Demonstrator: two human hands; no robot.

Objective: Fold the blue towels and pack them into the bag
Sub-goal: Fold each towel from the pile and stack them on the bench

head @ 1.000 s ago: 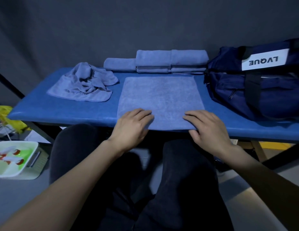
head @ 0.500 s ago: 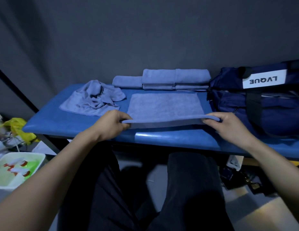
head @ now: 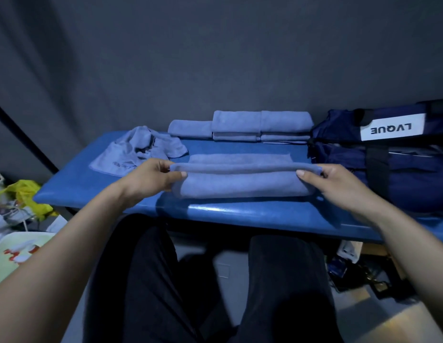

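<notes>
from the head view, the only one we have, we judge ourselves roughly midway through. a stack of folded towels (head: 261,125) sits at the far edge of the table (head: 240,211), with one more folded towel (head: 190,128) just to its left; those look done, though none of them is in the bag (head: 393,157) yet. the bag stands at the right end of the table, beside the stack, and we cannot tell from here whether its top is open. one crumpled towel (head: 138,154) lies at the far left, not folded at all.

the towel (head: 242,181) we are working on lies across the middle of the table, between our hands and nearer to us than the stack. our left hand (head: 151,179) pinches its near left corner between thumb and fingers, and our right hand (head: 339,184) pinches the near right corner the same way. the edge between the two hands is raised off the table and held out over the rest of the cloth, so the towel is partly doubled on itself with its far part flat on the table.

what is left, as we read it: lay this fold down and finish it, fold the crumpled one, then pack every towel into the bag.
</notes>
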